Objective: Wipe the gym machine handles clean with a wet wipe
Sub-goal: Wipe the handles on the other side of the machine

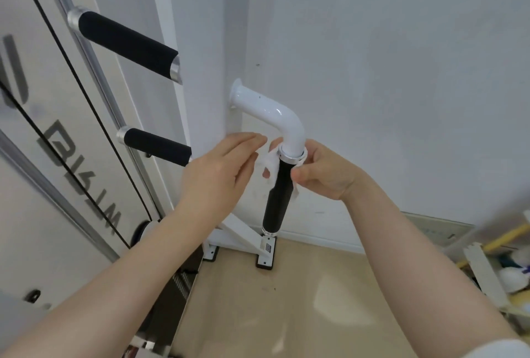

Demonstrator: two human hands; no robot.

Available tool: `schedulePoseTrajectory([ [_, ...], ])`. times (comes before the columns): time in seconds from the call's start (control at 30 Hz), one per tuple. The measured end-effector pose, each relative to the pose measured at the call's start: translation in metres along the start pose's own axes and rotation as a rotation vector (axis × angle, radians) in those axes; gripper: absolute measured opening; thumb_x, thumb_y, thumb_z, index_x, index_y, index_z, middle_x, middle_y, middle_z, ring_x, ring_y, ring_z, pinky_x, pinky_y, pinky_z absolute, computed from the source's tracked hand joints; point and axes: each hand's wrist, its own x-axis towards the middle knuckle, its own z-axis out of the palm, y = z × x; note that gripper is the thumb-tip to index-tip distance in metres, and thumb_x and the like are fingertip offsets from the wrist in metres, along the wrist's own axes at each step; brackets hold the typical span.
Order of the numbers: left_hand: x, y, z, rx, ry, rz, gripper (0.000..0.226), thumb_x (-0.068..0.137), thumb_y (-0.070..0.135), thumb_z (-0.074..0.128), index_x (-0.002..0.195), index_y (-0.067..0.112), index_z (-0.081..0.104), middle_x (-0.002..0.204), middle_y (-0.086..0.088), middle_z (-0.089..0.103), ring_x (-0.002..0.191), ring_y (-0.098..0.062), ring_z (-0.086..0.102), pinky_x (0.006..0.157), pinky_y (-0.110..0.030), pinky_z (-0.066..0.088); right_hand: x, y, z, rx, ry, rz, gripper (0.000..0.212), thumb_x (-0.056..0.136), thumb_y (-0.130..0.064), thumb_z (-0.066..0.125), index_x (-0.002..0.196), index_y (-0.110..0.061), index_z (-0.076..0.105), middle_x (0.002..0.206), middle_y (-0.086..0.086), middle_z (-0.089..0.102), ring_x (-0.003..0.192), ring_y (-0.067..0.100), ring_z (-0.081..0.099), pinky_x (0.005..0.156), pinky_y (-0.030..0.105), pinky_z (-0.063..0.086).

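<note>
1. Machine panel [43,157]: pale face with dark blurred lettering, far left of the bent handle; black cables run down across it.
2. Upper foam grip [127,43]: black, with silver end caps, up and left of the bent handle.
3. Lower foam grip [160,145]: black, left of the bent handle, its right end just beside the left hand.
4. Left hand [218,171]: just left of the bent handle, fingers straight and together, reaching toward the wet wipe; whether the fingertips touch it cannot be told.
5. Wet wipe [271,168]: white, crumpled, wrapped about the top of the bent handle's black grip, just under the silver collar.
6. Bent handle [276,200]: white elbow tube from the white post, silver collar, then a black grip hanging down.
7. Right hand [324,174]: on the right side of the bent handle, fingers curled and thumb pinching the wet wipe against the grip.
8. Storage bin [487,266]: low and far right of the bent handle, contents blurred.
</note>
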Motion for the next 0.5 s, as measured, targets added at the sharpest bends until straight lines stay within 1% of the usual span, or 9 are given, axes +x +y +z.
schedulePoseTrajectory([
  [0.07,-0.001,0.001,0.002,0.025,-0.004,-0.027,0.032,0.089,0.017,0.043,0.112,0.008,0.065,0.110,-0.003,0.066,0.085,-0.010,0.050,0.065,-0.022,0.049,0.003,0.006,-0.004,-0.008,0.004,0.022,0.038,0.061,-0.015,0.079,0.096,-0.017,0.066,0.089,0.001,0.065,0.086,0.023,0.058,0.079,0.034,0.047],
  [0.13,-0.001,0.002,0.003,0.014,-0.021,-0.072,0.034,0.090,0.019,0.041,0.113,0.009,0.064,0.112,-0.002,0.065,0.086,-0.007,0.050,0.068,-0.021,0.047,-0.002,0.026,-0.007,-0.138,0.100,0.111,0.033,0.064,-0.005,0.072,0.095,-0.017,0.065,0.083,-0.003,0.067,0.079,0.016,0.060,0.077,0.035,0.044],
  [0.2,-0.001,0.003,0.005,-0.020,-0.048,-0.126,0.037,0.090,0.024,0.038,0.114,0.011,0.063,0.112,0.000,0.064,0.087,-0.006,0.054,0.071,-0.023,0.050,-0.008,0.037,-0.008,-0.299,0.114,0.189,0.032,0.073,0.005,0.067,0.098,-0.014,0.062,0.076,-0.009,0.067,0.068,0.007,0.061,0.071,0.027,0.045],
  [0.23,-0.002,0.003,0.006,-0.037,-0.067,-0.150,0.037,0.090,0.026,0.038,0.114,0.013,0.063,0.111,0.001,0.064,0.084,-0.006,0.055,0.071,-0.023,0.051,-0.009,0.034,-0.009,-0.335,0.115,0.198,0.032,0.074,0.008,0.067,0.098,-0.013,0.062,0.075,-0.011,0.067,0.066,0.004,0.062,0.070,0.024,0.046],
  [0.3,-0.004,0.006,0.008,-0.073,-0.091,-0.220,0.031,0.092,0.024,0.043,0.118,0.017,0.060,0.106,0.009,0.063,0.077,-0.003,0.055,0.072,-0.013,0.047,-0.005,0.017,-0.013,-0.311,0.156,0.118,0.032,0.068,0.004,0.069,0.094,-0.014,0.063,0.076,-0.009,0.068,0.073,0.006,0.063,0.075,0.022,0.050],
  [0.37,-0.005,0.011,0.010,-0.117,-0.094,-0.345,0.035,0.092,0.016,0.049,0.126,0.022,0.050,0.102,0.023,0.055,0.082,0.000,0.052,0.070,-0.003,0.040,0.000,0.001,-0.019,-0.215,0.191,-0.041,0.030,0.063,-0.001,0.068,0.089,-0.016,0.064,0.078,-0.008,0.068,0.079,0.011,0.062,0.077,0.023,0.050],
  [0.4,-0.005,0.014,0.011,-0.140,-0.088,-0.394,0.038,0.092,0.013,0.050,0.128,0.024,0.046,0.101,0.027,0.052,0.086,0.002,0.051,0.069,-0.001,0.038,0.001,-0.003,-0.020,-0.184,0.205,-0.097,0.029,0.062,-0.003,0.068,0.088,-0.016,0.065,0.079,-0.007,0.067,0.080,0.012,0.062,0.078,0.023,0.050],
  [0.43,-0.004,0.016,0.011,-0.163,-0.084,-0.422,0.038,0.092,0.012,0.049,0.128,0.024,0.045,0.101,0.028,0.052,0.088,0.003,0.051,0.070,0.000,0.037,0.000,-0.001,-0.020,-0.179,0.234,-0.114,0.028,0.063,-0.003,0.068,0.087,-0.017,0.065,0.078,-0.007,0.067,0.079,0.013,0.061,0.077,0.023,0.050],
  [0.5,-0.001,0.019,0.013,-0.218,-0.083,-0.434,0.035,0.094,0.011,0.046,0.127,0.022,0.047,0.108,0.020,0.057,0.093,0.006,0.054,0.077,0.001,0.037,-0.006,0.020,-0.014,-0.222,0.324,-0.053,0.026,0.069,0.001,0.069,0.088,-0.016,0.065,0.075,-0.009,0.069,0.075,0.009,0.063,0.074,0.021,0.050],
])
